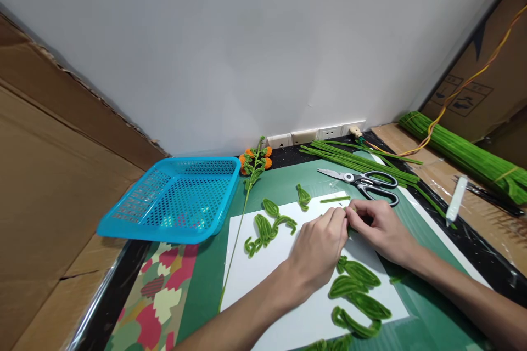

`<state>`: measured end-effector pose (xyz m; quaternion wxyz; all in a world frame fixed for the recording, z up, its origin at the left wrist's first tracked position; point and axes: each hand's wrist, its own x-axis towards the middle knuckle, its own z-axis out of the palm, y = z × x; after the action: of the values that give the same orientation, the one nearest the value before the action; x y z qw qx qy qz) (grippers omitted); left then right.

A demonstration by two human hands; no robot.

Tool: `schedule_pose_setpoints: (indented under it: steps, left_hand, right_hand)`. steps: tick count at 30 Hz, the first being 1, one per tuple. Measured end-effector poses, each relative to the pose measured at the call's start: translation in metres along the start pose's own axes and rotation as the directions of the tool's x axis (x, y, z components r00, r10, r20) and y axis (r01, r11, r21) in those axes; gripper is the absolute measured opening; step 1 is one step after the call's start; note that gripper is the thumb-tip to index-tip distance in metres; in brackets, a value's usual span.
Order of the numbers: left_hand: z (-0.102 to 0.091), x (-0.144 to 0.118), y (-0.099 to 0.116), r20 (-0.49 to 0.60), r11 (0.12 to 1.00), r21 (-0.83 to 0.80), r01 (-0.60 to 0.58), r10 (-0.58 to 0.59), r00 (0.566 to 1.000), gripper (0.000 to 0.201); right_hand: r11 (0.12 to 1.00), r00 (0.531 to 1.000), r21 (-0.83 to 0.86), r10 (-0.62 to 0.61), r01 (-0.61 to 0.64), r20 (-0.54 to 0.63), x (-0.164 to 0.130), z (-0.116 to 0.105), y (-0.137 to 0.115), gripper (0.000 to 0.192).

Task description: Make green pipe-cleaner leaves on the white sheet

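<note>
My left hand (319,247) and my right hand (381,227) meet over a white sheet (267,274), pinching a small piece of green pipe cleaner (349,228) between their fingertips. Most of that piece is hidden by my fingers. Finished green pipe-cleaner leaves (358,290) lie just below my hands, and more leaf shapes (267,225) lie to the left. A short straight green piece (334,199) rests above my hands. Black-handled scissors (364,181) lie just beyond my right hand.
A blue plastic basket (177,197) sits tilted at the left. A pipe-cleaner stem with orange flowers (253,167) lies beside it. Loose green pipe cleaners (362,162) and a large bundle (465,156) lie at the right. Power sockets (315,134) line the wall. Cardboard flanks both sides.
</note>
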<state>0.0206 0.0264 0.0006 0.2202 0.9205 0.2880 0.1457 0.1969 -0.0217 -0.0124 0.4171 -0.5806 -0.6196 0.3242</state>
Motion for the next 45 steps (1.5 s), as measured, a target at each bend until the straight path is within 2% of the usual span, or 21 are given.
schedule_pose_setpoints:
  steps: [5,9,15,20,26,33,36,41,45]
  left_hand:
    - [-0.001,-0.002,-0.001,0.017,0.999,-0.036,0.003,-0.003,1.000,0.028]
    - [-0.006,-0.001,-0.001,0.007,0.983,-0.179,0.038,-0.037,0.999,0.028]
    - [-0.012,0.003,-0.001,-0.010,0.882,-0.441,0.167,-0.191,0.982,0.032]
    - [-0.015,0.005,-0.003,0.028,0.791,-0.581,0.193,-0.218,0.976,0.031]
    - [-0.012,0.006,-0.004,-0.001,0.776,-0.601,0.192,-0.240,0.971,0.036]
    - [-0.009,0.007,-0.008,-0.018,0.772,-0.616,0.157,-0.213,0.977,0.037]
    - [-0.008,0.008,-0.009,-0.031,0.796,-0.587,0.149,-0.206,0.978,0.037]
    - [-0.008,0.008,-0.006,-0.116,0.874,-0.469,0.125,-0.201,0.973,0.038]
    - [-0.009,0.007,-0.003,-0.099,0.867,-0.476,0.150,-0.222,0.970,0.037]
  right_hand:
    - [1.000,1.000,0.002,0.007,-0.007,0.011,0.000,0.001,0.001,0.039]
    - [0.999,1.000,0.039,0.011,-0.011,-0.004,0.001,0.001,0.000,0.041]
    - [0.997,0.999,0.078,-0.015,0.017,-0.033,0.002,0.000,-0.004,0.044]
    - [0.998,0.998,-0.012,-0.057,0.057,0.007,0.001,0.001,-0.002,0.037]
    - [0.990,0.996,-0.105,-0.093,0.093,0.007,0.000,0.002,0.001,0.030]
    - [0.977,0.992,-0.172,-0.126,0.126,0.016,0.000,0.001,0.001,0.028]
    - [0.969,0.988,-0.196,-0.148,0.153,0.037,0.001,0.000,0.002,0.029]
    - [0.946,0.983,-0.268,-0.181,0.184,0.036,0.002,0.001,0.005,0.026]
    - [0.946,0.985,-0.278,-0.170,0.168,0.015,0.001,0.003,0.003,0.024]
